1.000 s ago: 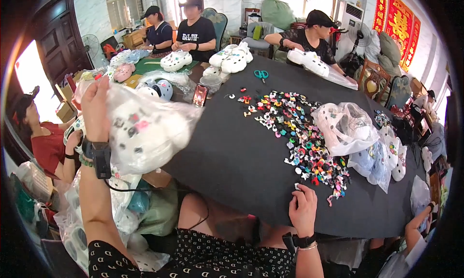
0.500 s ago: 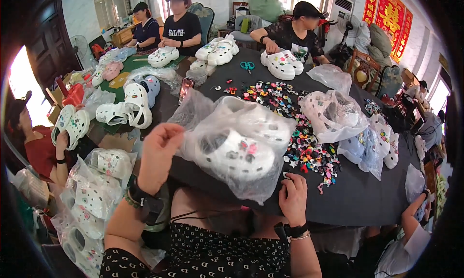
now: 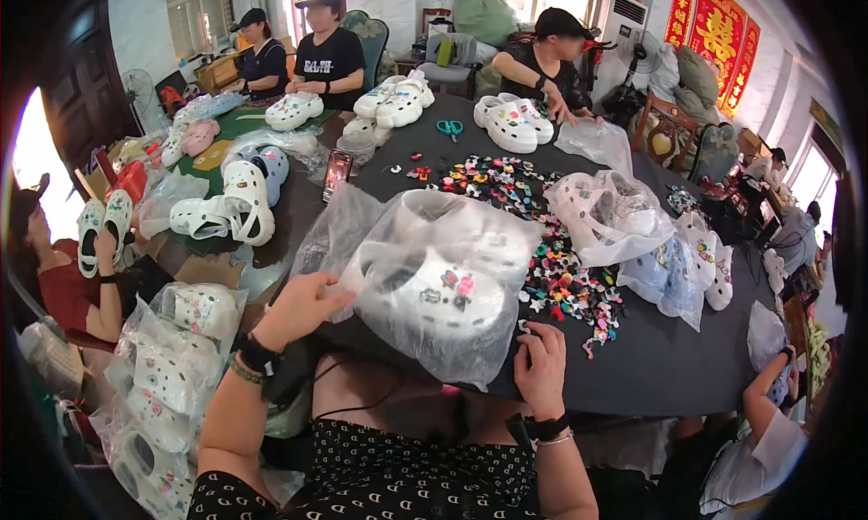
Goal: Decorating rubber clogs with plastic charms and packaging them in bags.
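Observation:
A clear plastic bag [image 3: 470,362] with a pair of white clogs [image 3: 448,294] inside lies on the dark table in front of me. Pink and dark charms decorate the nearer clog. My left hand [image 3: 306,305] is at the bag's left edge, thumb and fingers closed on the loose plastic. Beside the bag's right corner, my right hand [image 3: 541,362] rests at the table edge with curled fingers. A small white piece [image 3: 523,326], possibly a shoe charm, shows at its fingertips.
Loose colourful charms [image 3: 570,285] spread right of the bag. Farther right lie more bagged clogs [image 3: 615,217]. A phone [image 3: 337,172] and teal scissors [image 3: 449,129] lie beyond. Bagged white clogs [image 3: 176,366] are stacked at my left. Several co-workers sit around the table.
My left hand has come down with the bag's edge, and the bag lies flatter. The co-worker at the far side has moved a hand from the clogs to a plastic bag.

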`<act>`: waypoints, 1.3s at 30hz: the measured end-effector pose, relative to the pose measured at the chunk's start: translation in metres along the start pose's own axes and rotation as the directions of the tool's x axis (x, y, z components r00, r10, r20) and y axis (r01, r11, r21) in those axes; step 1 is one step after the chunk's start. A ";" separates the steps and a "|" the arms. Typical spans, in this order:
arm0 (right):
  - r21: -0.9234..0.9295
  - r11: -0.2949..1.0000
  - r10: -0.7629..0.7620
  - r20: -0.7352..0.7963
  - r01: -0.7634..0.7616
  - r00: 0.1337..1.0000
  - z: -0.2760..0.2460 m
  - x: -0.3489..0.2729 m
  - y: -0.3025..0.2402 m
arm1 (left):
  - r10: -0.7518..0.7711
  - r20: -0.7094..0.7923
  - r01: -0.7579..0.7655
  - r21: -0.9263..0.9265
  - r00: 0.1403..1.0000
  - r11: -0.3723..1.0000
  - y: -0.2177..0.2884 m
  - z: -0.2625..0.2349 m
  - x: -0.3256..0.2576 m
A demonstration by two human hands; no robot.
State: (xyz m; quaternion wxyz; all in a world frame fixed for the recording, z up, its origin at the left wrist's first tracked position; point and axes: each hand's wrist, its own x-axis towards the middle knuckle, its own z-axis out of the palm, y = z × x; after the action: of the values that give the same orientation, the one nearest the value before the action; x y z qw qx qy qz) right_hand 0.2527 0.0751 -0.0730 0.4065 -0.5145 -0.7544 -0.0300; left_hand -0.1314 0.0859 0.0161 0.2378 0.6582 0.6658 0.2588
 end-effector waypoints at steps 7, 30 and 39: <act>0.380 0.906 0.207 -0.008 -0.188 0.978 -0.002 -0.004 0.013 | 0.119 0.127 0.001 -0.689 0.985 0.724 0.039 -0.025 -0.071; 0.275 0.934 0.176 0.206 -0.229 0.963 0.017 -0.005 -0.004 | 0.396 0.358 -0.154 -0.547 0.845 0.823 0.004 -0.012 0.014; 0.273 0.946 0.140 0.146 -0.175 0.979 0.015 -0.004 -0.010 | 0.668 0.065 -0.651 -0.169 0.742 0.740 -0.004 -0.001 0.091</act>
State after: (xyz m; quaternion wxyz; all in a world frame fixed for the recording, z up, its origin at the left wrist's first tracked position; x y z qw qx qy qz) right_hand 0.2364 0.0742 -0.0821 0.4294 -0.5104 -0.7312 0.1433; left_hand -0.1367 0.1768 0.0168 0.2147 0.8480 0.3546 0.3302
